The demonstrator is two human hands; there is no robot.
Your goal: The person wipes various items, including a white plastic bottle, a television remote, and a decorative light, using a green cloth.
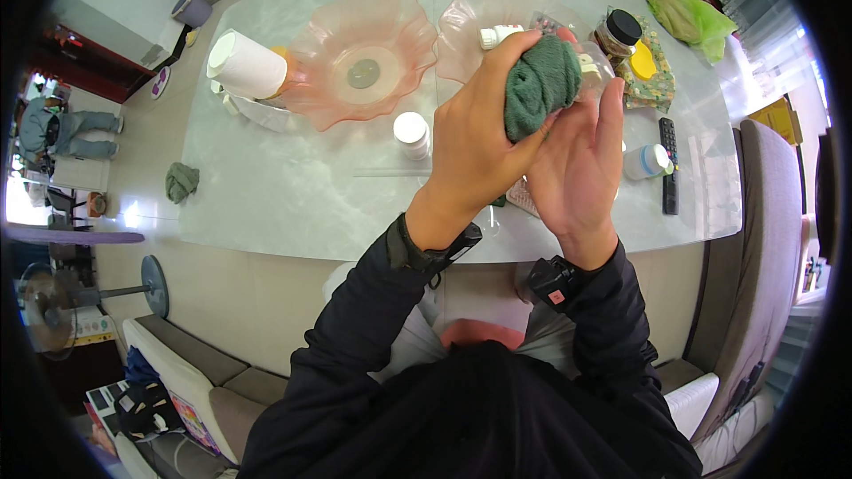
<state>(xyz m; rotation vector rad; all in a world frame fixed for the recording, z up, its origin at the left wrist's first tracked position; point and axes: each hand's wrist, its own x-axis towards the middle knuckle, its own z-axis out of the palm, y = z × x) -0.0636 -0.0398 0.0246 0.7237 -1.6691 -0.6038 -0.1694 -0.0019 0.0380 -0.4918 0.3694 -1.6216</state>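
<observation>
A rolled dark green cloth (542, 88) is gripped in my left hand (476, 126), raised over the marble-patterned table (299, 206). My right hand (578, 166) lies palm up just right of the cloth, fingers spread, its upper fingers partly hidden behind it. Whether those fingers touch the cloth I cannot tell. Behind the hands are a wavy pinkish glass bowl (459, 16) and a white bottle (496, 36) lying on its side. Another white bottle (411, 135) stands left of my left hand. Close to my right hand is a bottle with a blue band (645, 161).
A second pink bowl (363, 40) and a paper roll (246, 65) occupy the left side. On the right are a black-lidded jar (619, 32), a yellow lid (642, 61), a remote control (669, 166) and a green plastic bag (689, 16). Another green cloth (182, 182) sits at the left edge.
</observation>
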